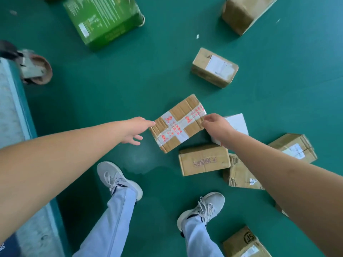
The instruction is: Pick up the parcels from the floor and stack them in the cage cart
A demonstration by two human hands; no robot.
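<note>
Item, one taped parcel [178, 124]: flat brown cardboard, crossed with white tape printed in red, seen at the centre of the green floor [148, 75], tilted on a diagonal; whether it is lifted or lies on the floor cannot be told. Right hand [216, 126]: set at the parcel's right edge, fingers [208, 118] curled and pinched on that edge. Left hand [134, 129]: reached to the parcel's left corner, fingers apart and relaxed, the foremost fingertip touching or just short of the cardboard, nothing gripped. Item, one white parcel [238, 122]: flat, partly hidden behind the right hand and wrist. Item, one brown box with red lettering [204, 160]: on the floor just below the taped parcel. Item, one labelled brown box [215, 67]: on the floor beyond the taped parcel, well apart from it. Item, one green printed carton [104, 19]: at the upper left. Item, one large brown box [243, 12]: at the upper right, cut by the frame. Further brown boxes are noted at the right, under and beyond the right forearm, and one at the lower right corner. Cart base [16, 115]: a pale platform with a castor [34, 68], along the left edge. Two white sneakers and pale trouser legs are seen below, on the floor.
</note>
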